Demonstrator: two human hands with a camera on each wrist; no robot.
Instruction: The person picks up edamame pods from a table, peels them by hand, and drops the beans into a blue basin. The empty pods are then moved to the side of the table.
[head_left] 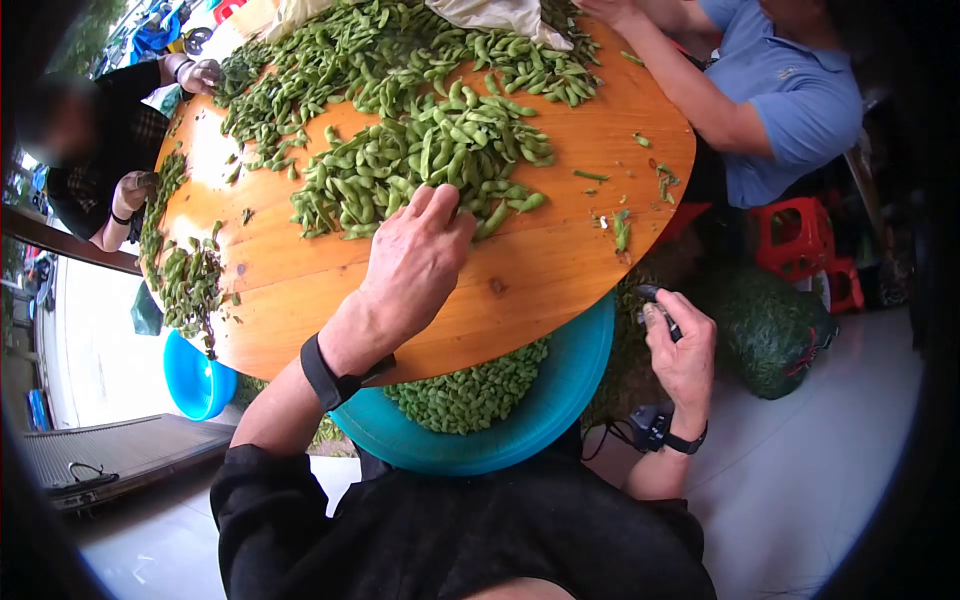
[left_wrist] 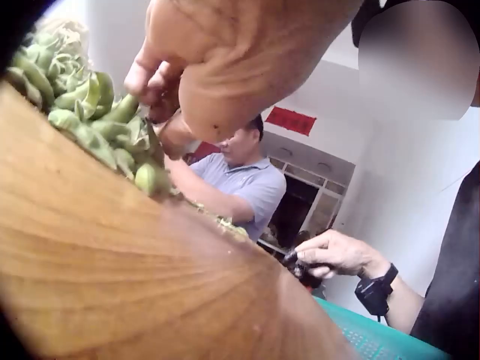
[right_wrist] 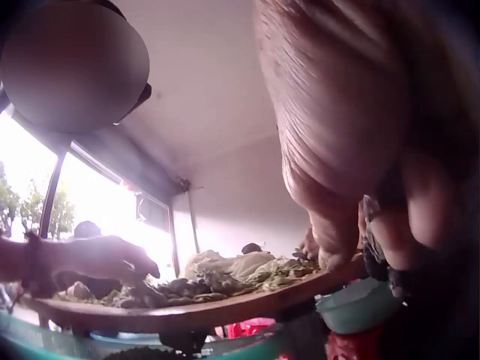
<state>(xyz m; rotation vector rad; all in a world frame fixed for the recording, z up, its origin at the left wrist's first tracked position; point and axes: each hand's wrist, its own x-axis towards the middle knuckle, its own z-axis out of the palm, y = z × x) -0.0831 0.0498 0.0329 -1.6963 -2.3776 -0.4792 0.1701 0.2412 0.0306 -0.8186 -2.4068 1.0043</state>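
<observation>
My left hand [head_left: 415,260] reaches over the round wooden table [head_left: 490,290] into the near edge of a heap of green soybean pods [head_left: 390,170]. Its fingers are bent down, and the fingertips pinch a pod [left_wrist: 120,110] at the heap's edge in the left wrist view. Off the table's right edge, my right hand [head_left: 682,345] grips a small dark tool [head_left: 649,293] between thumb and fingers; its working end is mostly hidden. Below the table edge, a teal basin [head_left: 575,360] at my lap holds many shelled green beans [head_left: 470,390].
Bigger piles of pods [head_left: 340,60] cover the far table, beside a pale cloth bag [head_left: 500,18]. One person in blue [head_left: 800,120] sits right; another in black [head_left: 125,100] handles stems at left. Red stools [head_left: 795,235] and a full dark green bag [head_left: 765,330] stand right.
</observation>
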